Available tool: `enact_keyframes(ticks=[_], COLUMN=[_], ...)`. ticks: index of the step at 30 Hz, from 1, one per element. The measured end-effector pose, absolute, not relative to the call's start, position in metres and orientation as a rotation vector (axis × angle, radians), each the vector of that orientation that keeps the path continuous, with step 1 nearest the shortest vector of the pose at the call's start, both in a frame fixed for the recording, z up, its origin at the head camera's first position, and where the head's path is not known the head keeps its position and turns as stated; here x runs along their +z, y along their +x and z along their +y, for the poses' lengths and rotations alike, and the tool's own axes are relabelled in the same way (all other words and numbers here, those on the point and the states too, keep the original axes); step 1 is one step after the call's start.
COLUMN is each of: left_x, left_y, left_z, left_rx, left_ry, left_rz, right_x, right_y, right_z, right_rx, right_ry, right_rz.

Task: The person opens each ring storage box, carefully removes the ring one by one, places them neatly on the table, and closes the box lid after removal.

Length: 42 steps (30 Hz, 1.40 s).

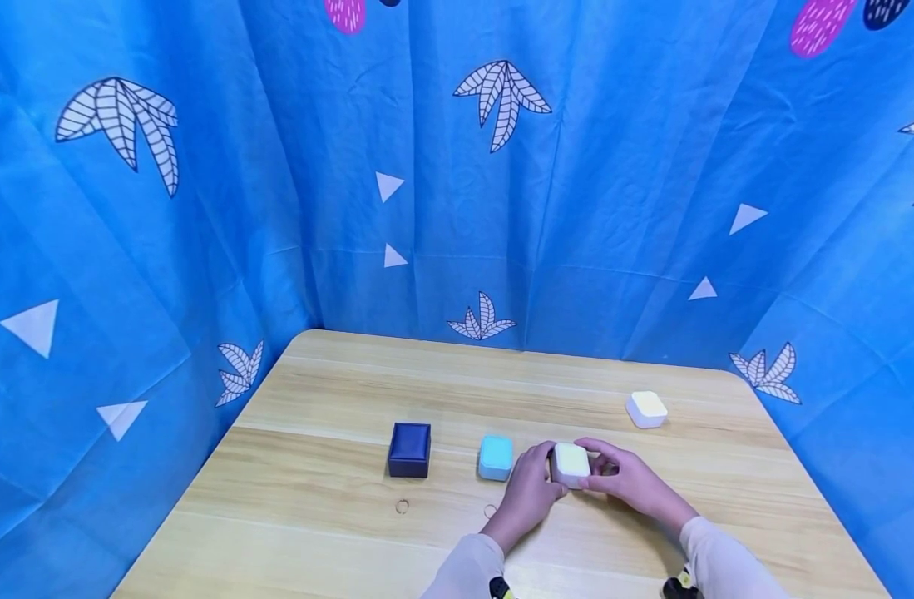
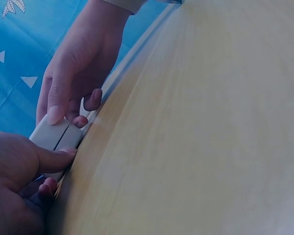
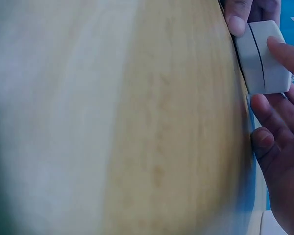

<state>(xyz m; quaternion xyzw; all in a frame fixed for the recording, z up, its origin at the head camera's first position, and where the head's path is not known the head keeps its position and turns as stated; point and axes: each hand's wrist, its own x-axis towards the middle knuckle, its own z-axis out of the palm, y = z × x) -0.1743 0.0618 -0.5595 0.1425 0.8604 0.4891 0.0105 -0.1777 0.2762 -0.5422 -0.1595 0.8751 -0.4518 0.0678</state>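
Fingers of both hands are clamped on a white box (image 1: 572, 463), one hand to each side of it. The left hand (image 1: 530, 491) grips its left side, and in the left wrist view the thumb presses the lower half, below the dark seam that runs round the box. The right hand (image 1: 629, 482) grips the right side, its thumb on the upper half, above the seam; its last two fingers curl free of the box. The two halves meet at that seam, and the box sits upright at the bench (image 1: 314, 532), to the right of the middle.

Just left of the left hand stands a turquoise box (image 1: 496, 457), with a thin ring (image 1: 490, 505) lying in front of it, near the left wrist. Further left is a navy box (image 1: 409, 450) with a square top, and another ring (image 1: 402, 501) lies on the wood in front of it. Beyond the right hand, further back, stands a second white box (image 1: 647, 409) with rounded corners.

Pale sleeves (image 1: 467, 570) cover both forearms. Behind the pale wooden bench hangs a blue curtain (image 1: 457, 208) printed with white leaves and triangles.
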Motion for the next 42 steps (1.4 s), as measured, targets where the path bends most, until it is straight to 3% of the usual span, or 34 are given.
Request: enact_keyframes(ticks=[7,42], left_x=[-0.559,-0.559], left_y=[-0.173,-0.172], left_z=[0.064,0.064], left_rx=[1.515,1.542], left_ry=[0.441,0.403], left_rz=[2.720,2.700], right_x=[-0.545,-0.540], right_y=[-0.182,-0.196], right_z=[0.280,0.272], right_rx=[-1.423,-1.703], right_ry=[-0.506,0.003], right_rz=[2.560,2.286])
